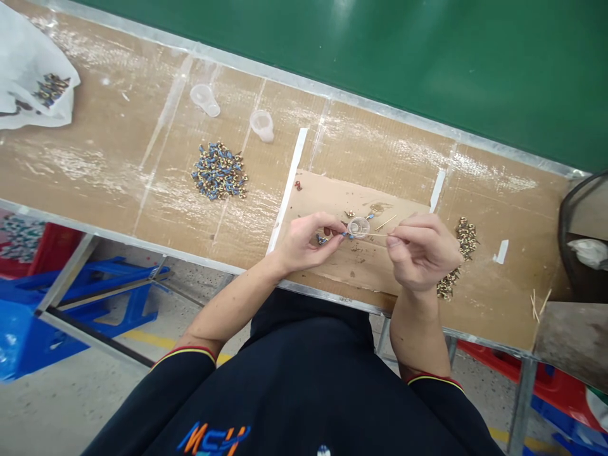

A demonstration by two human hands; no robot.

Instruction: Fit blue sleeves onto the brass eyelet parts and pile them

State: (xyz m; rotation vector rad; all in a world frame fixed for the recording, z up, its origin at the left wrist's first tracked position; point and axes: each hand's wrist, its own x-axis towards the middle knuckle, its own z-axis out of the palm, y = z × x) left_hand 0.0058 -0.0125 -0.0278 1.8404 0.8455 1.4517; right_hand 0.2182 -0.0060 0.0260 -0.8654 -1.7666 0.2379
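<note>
My left hand (313, 239) pinches a small blue and brass-coloured metal part (346, 235) between thumb and fingertips. In my right hand (422, 250) is a thin wooden stick (375, 235), its far end reaching to the part. Just behind the stick stands a small clear plastic cup (358, 227). A second thin stick (386, 222) lies on the cardboard sheet (323, 187) beside the cup. A few loose blue and brass parts (322, 239) lie close to my left fingers, partly hidden.
A pile of blue and brass parts (219, 171) lies to the left, with two clear cups (262, 125) behind it. Brass parts (467, 237) lie at the right, partly behind my right hand. Several sticks (539, 305) and a black cable (565, 221) are farther right.
</note>
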